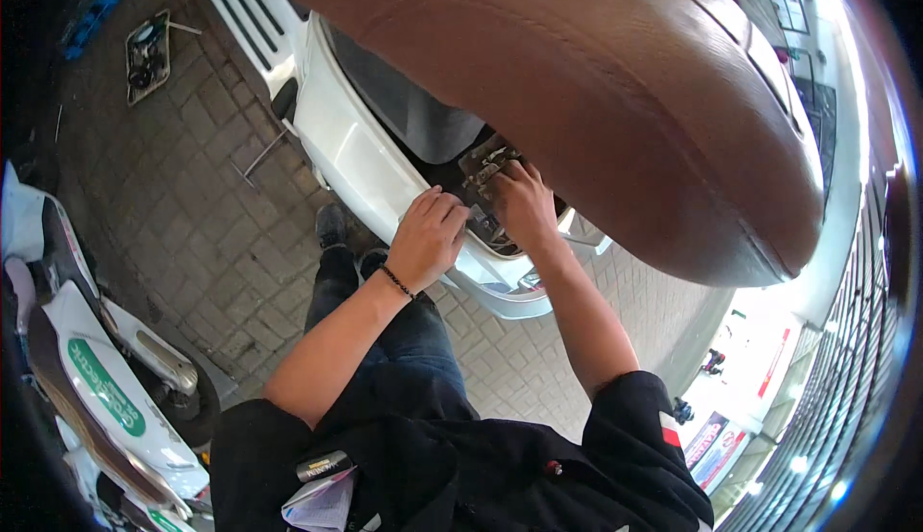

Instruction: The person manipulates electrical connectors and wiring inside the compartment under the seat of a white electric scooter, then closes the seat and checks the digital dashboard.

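Scooter [351, 138], one: white, glossy, curved panels; stands at the far middle of the scene, its slotted footboard [252, 18] toward the far left.
Seat [615, 99], one: brown, padded, stitched seam, smooth sheen; tipped up, filling the far right and overhanging the right side of the opening.
Bin [428, 119], one: grey, smooth, in the opening under the seat.
Fitting [478, 160], one: dull metal, brownish, grimy; in the near end of the opening, partly covered by the right hand.
Right hand [524, 203]: fingers bent down onto the fitting; whether they grip a part, cannot tell.
Left hand [430, 236]: fingers curled at the near left rim of the opening, beside the fitting; whether anything is grasped, cannot tell. Dark beaded bracelet [396, 282] at the wrist.
Edges: white rim along the left and near sides of the opening; seat underside close above the right hand. The gap between the hands is narrow.
Room: brick paving [216, 253] spreads left of the scooter, toward a tray [129, 66] of dark items, far left, and a second scooter [159, 455], near left.
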{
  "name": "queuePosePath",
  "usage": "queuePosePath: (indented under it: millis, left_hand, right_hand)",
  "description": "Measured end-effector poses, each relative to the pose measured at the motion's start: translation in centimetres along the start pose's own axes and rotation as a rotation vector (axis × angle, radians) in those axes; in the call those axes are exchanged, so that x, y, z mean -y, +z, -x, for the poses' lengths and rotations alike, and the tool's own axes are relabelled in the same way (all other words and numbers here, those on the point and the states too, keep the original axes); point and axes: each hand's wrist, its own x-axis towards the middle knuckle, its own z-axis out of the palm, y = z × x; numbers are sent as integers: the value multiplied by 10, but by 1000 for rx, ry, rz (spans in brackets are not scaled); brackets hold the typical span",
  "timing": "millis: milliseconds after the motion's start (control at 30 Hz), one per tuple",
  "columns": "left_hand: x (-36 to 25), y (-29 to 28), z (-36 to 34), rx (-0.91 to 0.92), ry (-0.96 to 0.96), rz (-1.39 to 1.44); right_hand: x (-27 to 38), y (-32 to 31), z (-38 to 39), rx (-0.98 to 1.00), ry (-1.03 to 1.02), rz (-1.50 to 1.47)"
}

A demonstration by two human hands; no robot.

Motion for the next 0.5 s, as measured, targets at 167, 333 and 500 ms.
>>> queuePosePath:
  millis: [167, 333, 500]
  left_hand:
    - [-4, 0, -2, 1, 20, 2]
    - [0, 0, 0, 11, 17, -17]
    - [-2, 0, -1, 7, 38, -10]
  right_hand:
    - [-24, -29, -9, 25, 122, -247]
    - [-8, -56, -37, 331, -196, 171]
    - [-24, -44, -40, 302, -345, 427]
